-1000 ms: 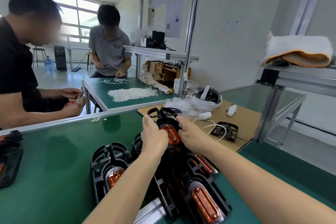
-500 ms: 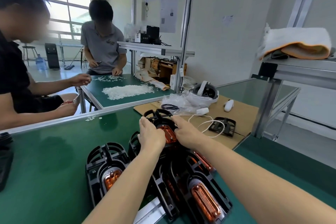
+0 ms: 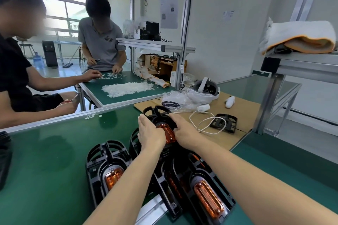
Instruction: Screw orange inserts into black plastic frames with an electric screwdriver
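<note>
With little changed over the last second, the far black frame at twelve o'clock on the tabletop is still steadied by the flat left hand and gripped by the right hand, its orange insert being seated, not yet screwed.

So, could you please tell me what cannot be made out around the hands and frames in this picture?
Head view only:
- Left hand: its fingertips, bent out of sight over the far frame.
- Orange insert: its sides, covered by both hands; the right hand hides that edge.
- Middle frames: largely behind the forearms.
- Screws: too small to see.
- Electric screwdriver: not visible anywhere.
</note>
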Action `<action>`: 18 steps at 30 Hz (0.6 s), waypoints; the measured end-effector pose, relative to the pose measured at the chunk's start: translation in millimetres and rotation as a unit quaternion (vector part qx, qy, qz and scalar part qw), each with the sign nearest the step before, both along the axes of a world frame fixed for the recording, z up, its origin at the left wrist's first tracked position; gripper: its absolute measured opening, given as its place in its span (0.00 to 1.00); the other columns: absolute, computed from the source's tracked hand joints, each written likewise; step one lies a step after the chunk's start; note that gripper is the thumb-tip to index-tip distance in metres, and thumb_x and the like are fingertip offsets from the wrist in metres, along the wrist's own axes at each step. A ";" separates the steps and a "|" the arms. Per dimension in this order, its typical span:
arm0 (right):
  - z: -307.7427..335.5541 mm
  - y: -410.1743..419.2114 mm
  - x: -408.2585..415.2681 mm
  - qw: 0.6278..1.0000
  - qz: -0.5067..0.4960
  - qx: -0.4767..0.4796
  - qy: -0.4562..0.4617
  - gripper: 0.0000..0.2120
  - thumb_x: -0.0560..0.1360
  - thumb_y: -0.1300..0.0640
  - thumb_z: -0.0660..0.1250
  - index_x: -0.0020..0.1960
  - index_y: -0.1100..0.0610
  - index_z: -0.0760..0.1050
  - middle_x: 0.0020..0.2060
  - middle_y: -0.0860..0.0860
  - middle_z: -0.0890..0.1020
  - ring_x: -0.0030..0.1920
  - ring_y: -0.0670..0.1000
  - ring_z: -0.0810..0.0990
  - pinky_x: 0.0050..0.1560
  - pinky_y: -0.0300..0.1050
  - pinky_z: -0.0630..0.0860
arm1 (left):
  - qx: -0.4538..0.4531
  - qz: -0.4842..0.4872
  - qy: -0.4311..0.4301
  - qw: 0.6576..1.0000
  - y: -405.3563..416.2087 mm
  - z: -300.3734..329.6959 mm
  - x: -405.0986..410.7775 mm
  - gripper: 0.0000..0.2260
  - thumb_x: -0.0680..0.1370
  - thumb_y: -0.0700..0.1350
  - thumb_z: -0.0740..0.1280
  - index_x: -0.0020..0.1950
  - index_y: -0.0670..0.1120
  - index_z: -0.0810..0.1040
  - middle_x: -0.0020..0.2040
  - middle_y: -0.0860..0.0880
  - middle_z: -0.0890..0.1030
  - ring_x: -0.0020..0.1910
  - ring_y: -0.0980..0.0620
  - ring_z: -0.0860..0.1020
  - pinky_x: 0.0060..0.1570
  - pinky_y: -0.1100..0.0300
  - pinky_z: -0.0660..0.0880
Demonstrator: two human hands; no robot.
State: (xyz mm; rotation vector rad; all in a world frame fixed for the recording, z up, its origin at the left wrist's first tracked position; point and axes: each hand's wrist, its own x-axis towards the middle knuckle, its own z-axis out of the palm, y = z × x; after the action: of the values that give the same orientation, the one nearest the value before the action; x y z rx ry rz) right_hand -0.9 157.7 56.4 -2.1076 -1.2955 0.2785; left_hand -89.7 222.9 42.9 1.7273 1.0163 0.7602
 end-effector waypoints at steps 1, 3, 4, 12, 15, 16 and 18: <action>-1.1 -0.3 0.6 1.000 -0.003 0.005 0.005 0.30 0.77 0.71 0.53 0.77 0.58 0.56 0.76 0.52 0.61 0.74 0.50 0.60 0.63 0.29 0.53 | 0.001 0.001 -0.002 1.000 0.5 -0.4 0.1 0.36 0.75 0.31 0.54 0.78 0.46 0.39 0.79 0.51 0.41 0.77 0.50 0.48 0.75 0.49 0.50; -2.3 -2.4 1.1 1.000 -0.002 0.012 0.021 0.30 0.78 0.70 0.53 0.78 0.57 0.54 0.77 0.51 0.59 0.75 0.49 0.58 0.65 0.29 0.51 | 0.003 0.002 -0.004 1.000 0.9 -1.6 -0.7 0.36 0.75 0.31 0.54 0.78 0.46 0.39 0.79 0.51 0.41 0.77 0.50 0.47 0.75 0.49 0.50; -2.1 -3.8 0.6 0.999 0.001 0.016 0.032 0.30 0.78 0.70 0.53 0.79 0.57 0.53 0.77 0.51 0.58 0.76 0.49 0.57 0.69 0.32 0.50 | 0.005 0.003 -0.007 1.000 1.1 -2.0 -1.4 0.36 0.75 0.31 0.54 0.78 0.46 0.39 0.79 0.51 0.41 0.77 0.50 0.47 0.75 0.49 0.50; -5.3 -10.5 0.5 0.998 0.007 0.037 0.043 0.28 0.79 0.66 0.55 0.78 0.57 0.54 0.75 0.53 0.63 0.74 0.51 0.61 0.74 0.48 0.58 | 0.023 0.011 0.000 1.000 -0.4 -2.2 -3.0 0.35 0.78 0.37 0.58 0.78 0.47 0.40 0.79 0.50 0.43 0.77 0.51 0.46 0.75 0.49 0.48; -8.0 -11.4 1.5 0.999 0.003 0.040 0.030 0.27 0.79 0.64 0.57 0.77 0.57 0.57 0.74 0.54 0.65 0.73 0.52 0.63 0.73 0.48 0.59 | 0.041 0.014 0.023 0.999 0.6 -2.1 -3.8 0.35 0.78 0.39 0.60 0.78 0.47 0.41 0.79 0.50 0.44 0.77 0.51 0.46 0.75 0.50 0.47; -8.2 -11.9 1.9 0.999 -0.001 0.036 0.030 0.27 0.80 0.63 0.57 0.77 0.58 0.56 0.74 0.54 0.65 0.74 0.52 0.63 0.73 0.49 0.59 | 0.044 0.018 0.025 0.999 -0.2 -1.6 -5.1 0.35 0.78 0.40 0.60 0.78 0.47 0.42 0.79 0.50 0.44 0.77 0.51 0.45 0.75 0.50 0.46; -9.1 -14.1 2.2 0.999 -0.004 0.033 0.025 0.27 0.80 0.61 0.57 0.78 0.57 0.55 0.75 0.53 0.63 0.75 0.51 0.61 0.74 0.50 0.58 | 0.060 0.025 0.041 0.997 -1.7 -2.2 -7.0 0.35 0.78 0.40 0.60 0.78 0.47 0.42 0.79 0.50 0.44 0.77 0.51 0.45 0.75 0.50 0.43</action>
State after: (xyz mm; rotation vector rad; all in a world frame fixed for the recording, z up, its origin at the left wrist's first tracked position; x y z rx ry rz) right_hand 1.3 143.6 47.3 -2.0385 -1.2500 0.2800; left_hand -96.8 221.1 40.7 1.8549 1.0915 0.8026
